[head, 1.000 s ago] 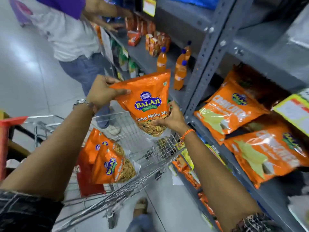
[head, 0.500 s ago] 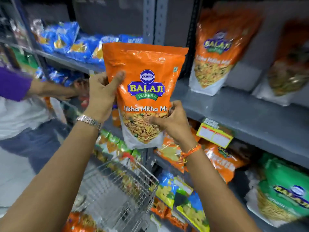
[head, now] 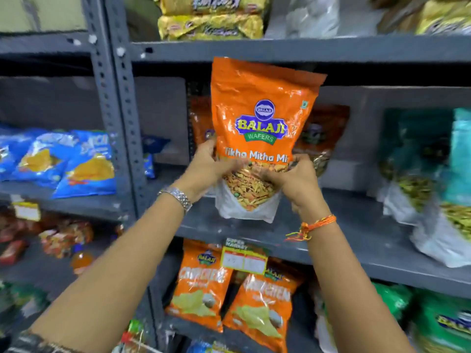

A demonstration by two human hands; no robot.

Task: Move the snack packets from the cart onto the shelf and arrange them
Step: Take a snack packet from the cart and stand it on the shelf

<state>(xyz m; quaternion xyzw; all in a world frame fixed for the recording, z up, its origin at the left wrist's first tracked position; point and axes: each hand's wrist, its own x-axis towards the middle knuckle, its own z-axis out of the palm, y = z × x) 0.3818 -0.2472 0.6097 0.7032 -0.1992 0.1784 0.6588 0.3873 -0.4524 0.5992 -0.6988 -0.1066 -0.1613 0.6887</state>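
Note:
An orange Balaji snack packet [head: 262, 118] stands upright over the grey middle shelf [head: 356, 225]. My left hand [head: 206, 166] grips its lower left side and my right hand [head: 293, 179] grips its lower right side. The packet's white bottom hangs just above the shelf board. Two more orange packets [head: 321, 131] stand behind it against the back wall, partly hidden. The cart is out of view.
Green and teal packets [head: 420, 174] fill the right of the same shelf. Blue packets [head: 76, 164] lie in the left bay past a grey upright post [head: 119, 123]. Orange chip packets [head: 201, 286] and a price tag [head: 244, 261] sit on the shelf below. Yellow packs [head: 211, 19] lie above.
The view has swung from the cart up to the shelf. Both hands have carried the orange packet forward into the middle shelf bay, and my left hand has slid from its top to its lower side.

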